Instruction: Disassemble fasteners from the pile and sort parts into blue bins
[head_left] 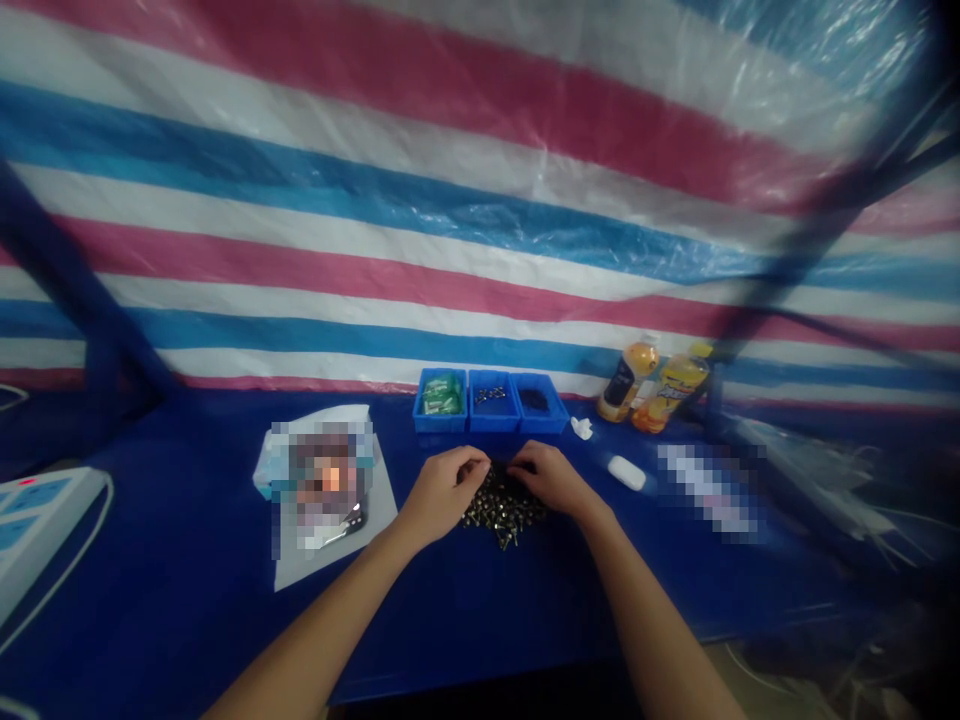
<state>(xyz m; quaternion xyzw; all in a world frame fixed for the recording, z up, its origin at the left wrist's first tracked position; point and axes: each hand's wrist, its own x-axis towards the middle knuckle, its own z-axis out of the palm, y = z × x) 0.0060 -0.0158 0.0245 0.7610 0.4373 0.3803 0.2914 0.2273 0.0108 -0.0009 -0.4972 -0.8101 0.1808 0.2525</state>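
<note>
Though small, metal pieces between hands

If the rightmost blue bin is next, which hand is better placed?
Likely the right hand: it is just in front of the rightmost bin; the left hand sits farther left, by the shiny pieces.

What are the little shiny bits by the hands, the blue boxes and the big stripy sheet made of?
The little bits: probably metal, brassy and shiny; they glint in bright specks.
The blue boxes: likely hard plastic, fairly smooth, with stiff, straight walls.
The stripy sheet: seems to be thin plastic, glossy; it wrinkles and throws back white streaks of light.
</note>
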